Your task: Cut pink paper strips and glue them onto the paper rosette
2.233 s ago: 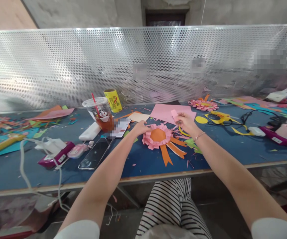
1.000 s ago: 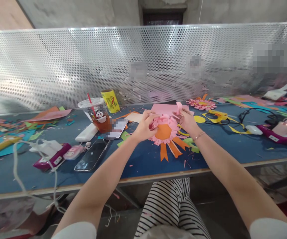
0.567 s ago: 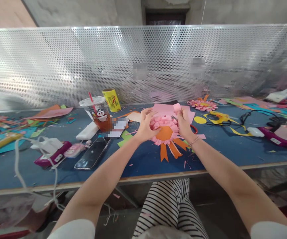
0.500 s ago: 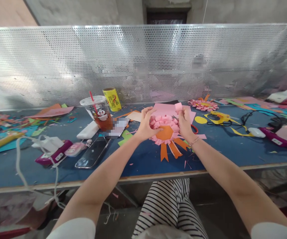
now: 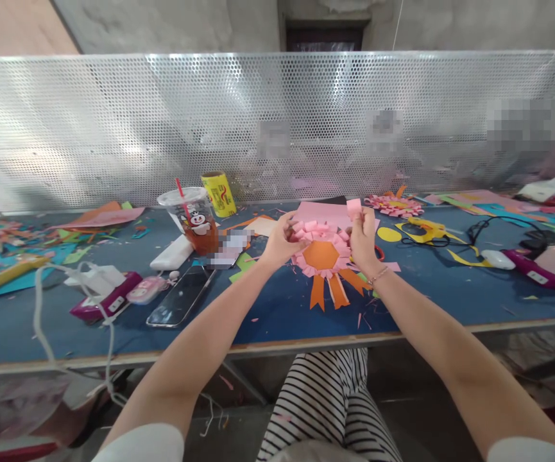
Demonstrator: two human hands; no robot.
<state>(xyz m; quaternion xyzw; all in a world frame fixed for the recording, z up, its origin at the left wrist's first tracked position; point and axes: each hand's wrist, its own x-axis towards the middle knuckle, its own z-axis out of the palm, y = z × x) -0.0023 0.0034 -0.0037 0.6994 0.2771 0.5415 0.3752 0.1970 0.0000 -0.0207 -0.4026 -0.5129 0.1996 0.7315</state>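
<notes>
the pink paper rosette (image 5: 321,255) lies near the middle of the blue table (image 5: 277,314), its orange tails pointing to the near edge. the left hand (image 5: 284,240) has its thumb and fingers clamped on the rosette's left rim. the right hand (image 5: 362,234), at the rosette's right side, pinches a small pink strip (image 5: 354,207). pink paper (image 5: 318,213) lies just beyond the rosette. a phone (image 5: 181,296) and a drink cup (image 5: 195,221) are to the left, a yellow paper circle (image 5: 389,234) to the right.
</notes>
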